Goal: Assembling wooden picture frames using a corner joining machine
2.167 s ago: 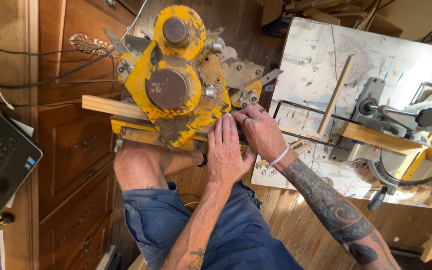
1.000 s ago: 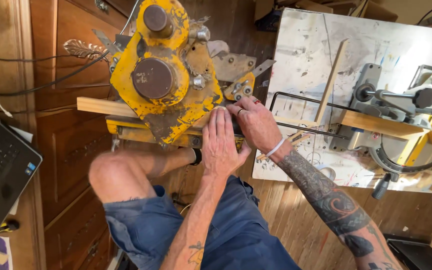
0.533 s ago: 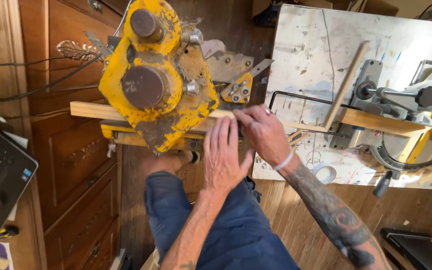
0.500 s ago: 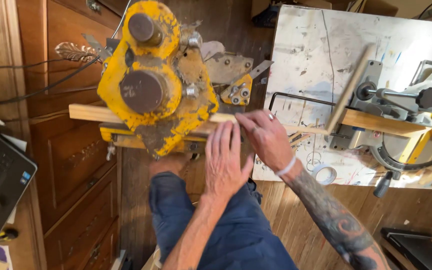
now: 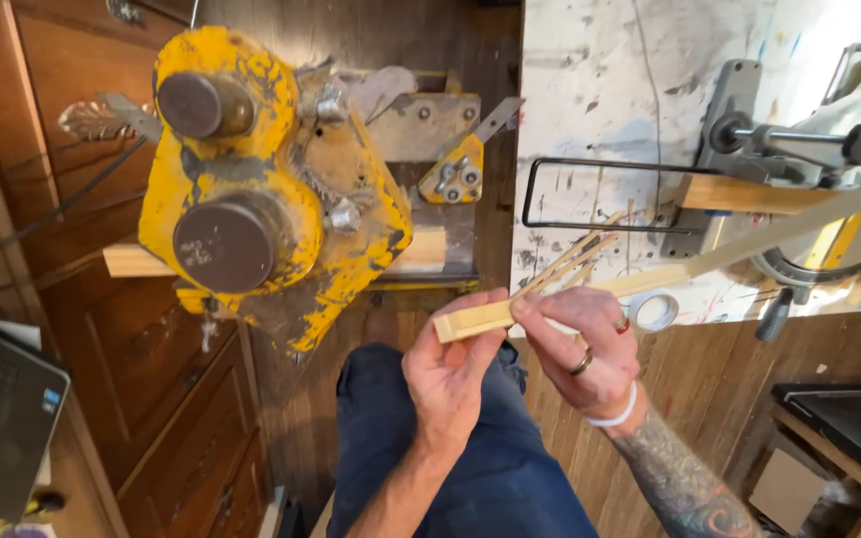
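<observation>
Left hand (image 5: 450, 384) clenched on wooden strip (image 5: 650, 281) end, right hand (image 5: 585, 349) apparently pinching it alongside

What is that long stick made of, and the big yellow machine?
The long pale wooden strip held in both hands looks like bare, unpainted wood: light tan, square-cut end, thin slivers beside it. The big yellow machine seems to be heavy metal with chipped yellow paint; dark patches and grey bolts show through.

Tattooed right forearm (image 5: 675, 478), white wristband (image 5: 612, 413), two finger rings (image 5: 582, 363), blue jeans (image 5: 470, 468).
</observation>
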